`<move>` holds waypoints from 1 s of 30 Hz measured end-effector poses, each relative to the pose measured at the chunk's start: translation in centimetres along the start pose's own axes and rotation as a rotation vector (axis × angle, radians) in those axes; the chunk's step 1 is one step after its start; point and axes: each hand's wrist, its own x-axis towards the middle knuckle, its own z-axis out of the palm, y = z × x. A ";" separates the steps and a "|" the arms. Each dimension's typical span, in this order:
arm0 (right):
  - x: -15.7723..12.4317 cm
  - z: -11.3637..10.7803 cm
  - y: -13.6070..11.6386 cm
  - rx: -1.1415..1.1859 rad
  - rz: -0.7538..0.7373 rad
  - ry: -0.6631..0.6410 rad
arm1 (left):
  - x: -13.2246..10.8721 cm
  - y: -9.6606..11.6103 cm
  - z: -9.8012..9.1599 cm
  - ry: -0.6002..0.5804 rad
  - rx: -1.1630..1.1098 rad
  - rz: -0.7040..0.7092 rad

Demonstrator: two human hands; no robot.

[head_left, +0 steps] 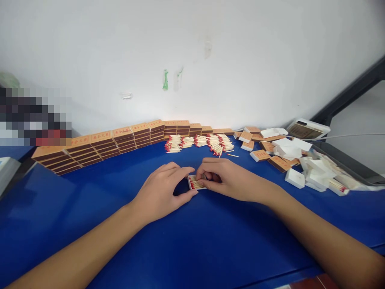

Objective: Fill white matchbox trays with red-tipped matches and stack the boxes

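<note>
A small white matchbox tray [203,188] with red-tipped matches [195,184] lying in it is on the blue table. My left hand [164,190] grips the tray's left end, thumb at the near side and fingers at the far side. From the right, my right hand [222,178] has its fingers closed over the tray, fingertips down at the matches. Those fingers hide the tray's right part. Beyond my hands lie loose piles of matches [221,142], and a single match [233,155] rests apart from them.
Stacked matchboxes [102,146] line the wall on the left and run behind the match piles. At right are scattered orange sleeves [279,163] and white trays [294,178]. A phone in a pale case [308,129] leans behind them, near a dark flat device [345,160].
</note>
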 end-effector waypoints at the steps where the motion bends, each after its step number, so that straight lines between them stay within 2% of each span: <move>1: 0.0 -0.1 -0.1 0.002 0.000 -0.004 | 0.0 0.0 0.0 -0.001 -0.001 -0.001; 6: -0.4 -2.2 1.0 -0.105 0.044 0.070 | 0.0 0.0 0.1 -0.005 0.013 -0.010; 11: -2.0 -6.3 6.6 -0.330 0.324 0.183 | -0.1 0.0 0.1 -0.007 0.016 -0.004; 14: -2.6 -7.7 9.9 -0.301 0.353 0.131 | -0.1 0.0 0.1 -0.006 0.017 0.006; 17: -2.7 -7.8 11.4 -0.248 0.330 0.110 | -0.2 -0.1 0.1 0.001 0.022 0.008; 25: -2.2 -6.9 11.1 -0.209 0.361 0.093 | -0.3 -0.3 0.2 0.008 0.022 0.016; 28: -2.0 -6.8 9.4 -0.213 0.354 0.090 | -0.3 -0.3 0.3 0.014 0.024 0.017; 30: -1.7 -6.4 7.4 -0.195 0.302 0.102 | -0.3 -0.3 0.3 0.018 0.025 0.021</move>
